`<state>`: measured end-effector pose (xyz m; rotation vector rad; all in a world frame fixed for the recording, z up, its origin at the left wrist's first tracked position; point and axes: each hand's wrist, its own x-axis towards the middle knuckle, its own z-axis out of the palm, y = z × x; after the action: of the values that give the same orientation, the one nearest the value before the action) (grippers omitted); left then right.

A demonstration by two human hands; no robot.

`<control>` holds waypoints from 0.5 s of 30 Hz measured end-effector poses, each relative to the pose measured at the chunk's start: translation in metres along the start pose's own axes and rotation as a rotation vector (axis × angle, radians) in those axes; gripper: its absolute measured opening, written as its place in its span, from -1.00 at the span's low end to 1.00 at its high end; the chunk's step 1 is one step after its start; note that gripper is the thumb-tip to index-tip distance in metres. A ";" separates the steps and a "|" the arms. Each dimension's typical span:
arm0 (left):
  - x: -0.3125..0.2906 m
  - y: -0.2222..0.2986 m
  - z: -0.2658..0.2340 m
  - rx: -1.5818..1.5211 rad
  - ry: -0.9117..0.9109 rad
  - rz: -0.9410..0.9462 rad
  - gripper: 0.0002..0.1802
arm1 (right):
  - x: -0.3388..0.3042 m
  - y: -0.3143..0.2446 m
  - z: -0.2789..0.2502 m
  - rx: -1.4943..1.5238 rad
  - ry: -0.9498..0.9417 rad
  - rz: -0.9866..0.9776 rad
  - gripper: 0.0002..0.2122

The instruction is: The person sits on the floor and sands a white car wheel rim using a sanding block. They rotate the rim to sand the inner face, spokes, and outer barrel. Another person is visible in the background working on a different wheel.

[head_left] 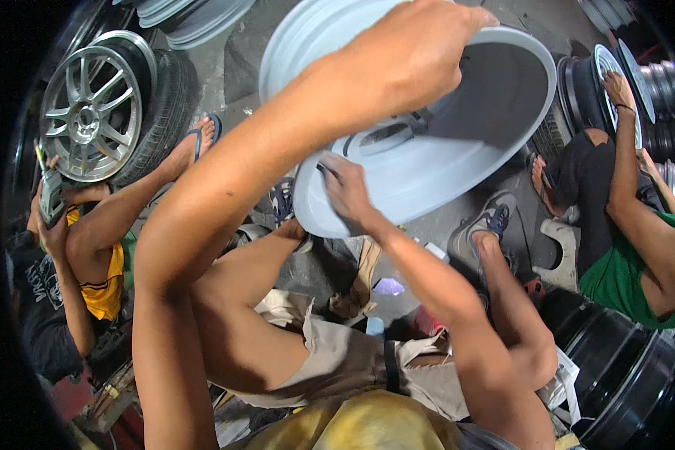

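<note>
Both closed: left hand point(431, 56) gripping upper edge of the tilted pale-gray wheel rim point(457, 169) straight ahead, right hand point(346, 189) pinching a small dark piece point(326, 169) against its lower-left face, silver spoked wheel point(88, 120) off left beside a tire point(176, 112).

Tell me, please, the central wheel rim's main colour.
The wheel rim is pale bluish-grey, clearest in head view.

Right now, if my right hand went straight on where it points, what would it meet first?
Probably the pale grey wheel, which your right hand seems to touch. Farther on, your left forearm crosses that line, though depth is unclear.
</note>
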<state>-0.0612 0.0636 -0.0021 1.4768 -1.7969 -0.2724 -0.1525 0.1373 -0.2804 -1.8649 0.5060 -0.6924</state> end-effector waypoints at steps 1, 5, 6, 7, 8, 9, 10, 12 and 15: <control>0.000 0.001 -0.001 0.015 0.024 0.041 -0.48 | -0.012 0.047 -0.015 -0.093 -0.040 -0.119 -0.74; 0.005 -0.021 0.027 0.003 0.148 0.199 -0.47 | -0.022 0.147 -0.161 -1.108 -0.117 -0.326 -0.67; 0.012 -0.014 0.031 -0.026 0.116 0.195 -0.48 | -0.029 0.161 -0.160 -1.015 -0.146 -0.123 -0.71; 0.010 -0.008 0.020 -0.017 0.094 0.162 -0.48 | -0.020 0.154 -0.132 -0.886 -0.192 0.041 -0.74; 0.008 -0.002 0.012 -0.013 0.071 0.134 -0.48 | -0.018 0.145 -0.089 -0.748 -0.189 0.101 -0.78; 0.014 -0.007 0.022 -0.048 0.073 0.155 -0.48 | -0.016 0.116 -0.054 -0.646 -0.166 0.194 -0.83; -0.005 -0.008 0.002 0.020 0.088 0.098 -0.48 | -0.004 0.052 0.004 -0.338 -0.016 -0.053 -0.86; -0.016 -0.009 -0.001 0.012 0.073 0.041 -0.49 | 0.020 -0.032 0.015 -0.044 -0.077 0.168 -0.73; 0.008 -0.006 0.025 -0.032 0.014 0.059 -0.49 | 0.011 -0.020 -0.012 0.037 0.071 0.128 -0.69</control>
<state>-0.0737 0.0470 -0.0190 1.3978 -1.8134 -0.2596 -0.1516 0.1293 -0.2557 -1.7615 0.6492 -0.6796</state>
